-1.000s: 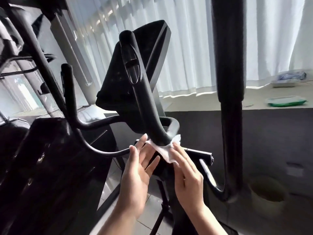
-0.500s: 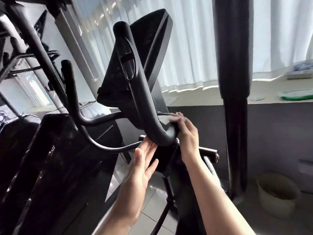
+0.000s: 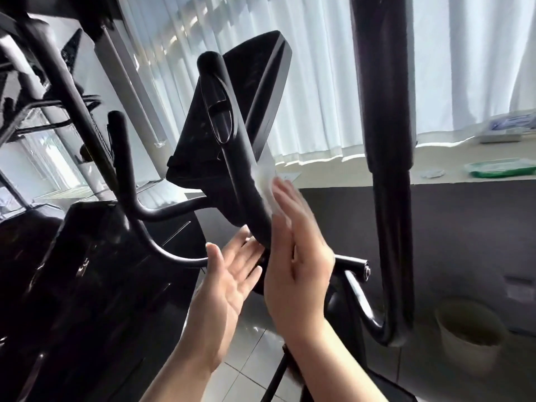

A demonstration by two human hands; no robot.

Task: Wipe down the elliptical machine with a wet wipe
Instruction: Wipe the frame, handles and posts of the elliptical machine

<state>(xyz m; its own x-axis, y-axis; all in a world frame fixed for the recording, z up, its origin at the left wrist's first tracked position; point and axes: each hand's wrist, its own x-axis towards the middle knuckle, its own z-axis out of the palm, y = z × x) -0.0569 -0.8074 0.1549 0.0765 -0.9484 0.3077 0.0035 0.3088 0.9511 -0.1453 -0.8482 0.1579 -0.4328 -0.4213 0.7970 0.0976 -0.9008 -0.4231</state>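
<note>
Against the curved black handlebar [image 3: 249, 181] of the elliptical machine, the right hand [image 3: 295, 256] presses a white wet wipe [image 3: 268, 184] with straight fingers. Just left, the left hand [image 3: 229, 280] hovers open-palmed below the bar's bend, holding nothing. Behind stands the console [image 3: 240, 117]; further right, a thick upright arm [image 3: 385, 140].

Blk elliptical machine [image 3: 240, 158], white wet wipe [image 3: 268, 184], white curtains [image 3: 319, 82].

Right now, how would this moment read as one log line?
step: wiping | right hand: presses white wet wipe on curved black handlebar | left hand: open beneath it
</note>
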